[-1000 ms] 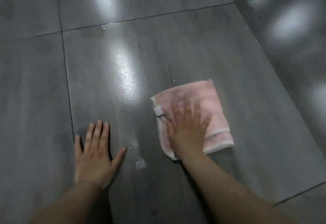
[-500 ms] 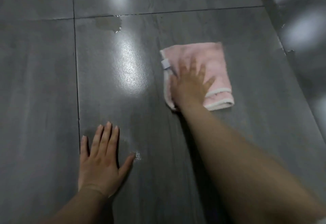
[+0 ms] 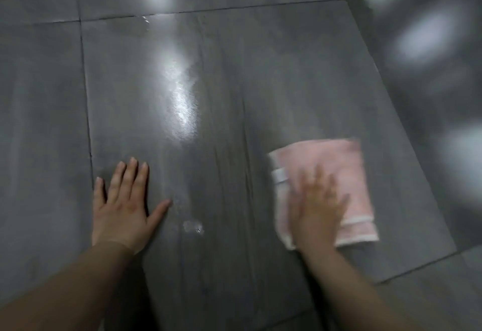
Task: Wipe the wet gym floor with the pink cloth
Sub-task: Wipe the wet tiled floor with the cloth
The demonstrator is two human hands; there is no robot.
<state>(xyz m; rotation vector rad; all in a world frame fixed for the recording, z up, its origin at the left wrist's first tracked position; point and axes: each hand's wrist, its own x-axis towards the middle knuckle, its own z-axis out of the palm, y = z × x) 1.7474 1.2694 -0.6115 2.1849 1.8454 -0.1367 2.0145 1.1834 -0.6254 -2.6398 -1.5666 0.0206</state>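
A folded pink cloth [image 3: 339, 163] with white edging lies flat on the grey tiled floor [image 3: 287, 69] at the right. My right hand [image 3: 317, 205] presses down on its near half with fingers spread, blurred by motion. My left hand [image 3: 125, 200] lies flat on the floor at the left, fingers straight, thumb out. A shiny wet streak [image 3: 181, 101] runs between the two hands, and a small water patch [image 3: 193, 226] sits just right of my left thumb.
Dark grout lines cross the floor at the far side [image 3: 208, 11] and down the left [image 3: 87, 111]. A darker glossy surface [image 3: 430, 69] with blurred light reflections rises along the right side.
My right hand has pulled the pink cloth back toward me and to the right, after pushing it away half a second ago. My left hand has stayed planted on the floor.
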